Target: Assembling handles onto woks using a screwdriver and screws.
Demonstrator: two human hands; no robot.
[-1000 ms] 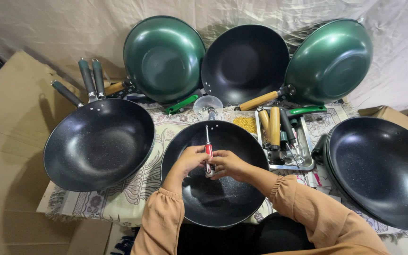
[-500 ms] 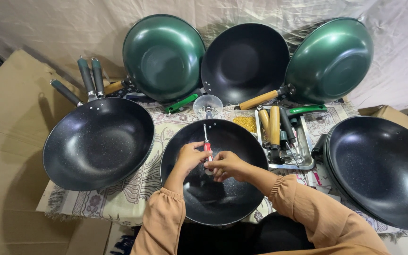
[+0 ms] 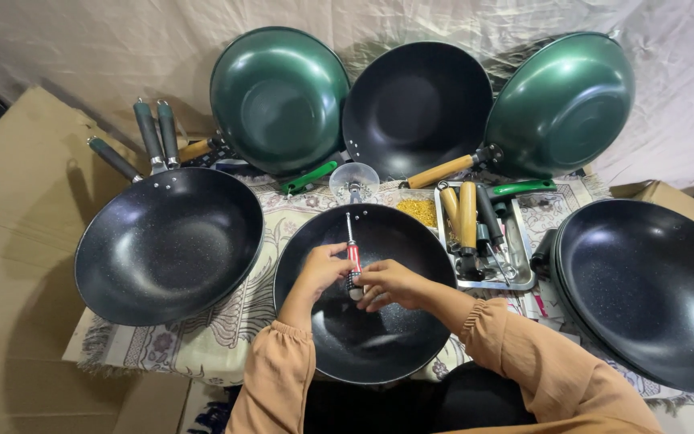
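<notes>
Head view: we see both hands, left hand [image 3: 324, 269] and right hand [image 3: 387, 283], grasping the screwdriver [image 3: 352, 255] over the black wok [image 3: 363, 345]; stiff, light tool, and its ribbed handle looks best to grip.

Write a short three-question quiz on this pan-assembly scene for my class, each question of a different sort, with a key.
1. True or false: both hands grip the screwdriver over the middle black pan.
2. What lies in the metal tray? A) handles B) lids C) spoons
3. Fill in: the two pans leaning at the back corners are coloured ____.

Key:
1. True: left hand and right hand meet on its red handle.
2. A: the wooden handles.
3. Green: left green pan and right green pan.
</notes>
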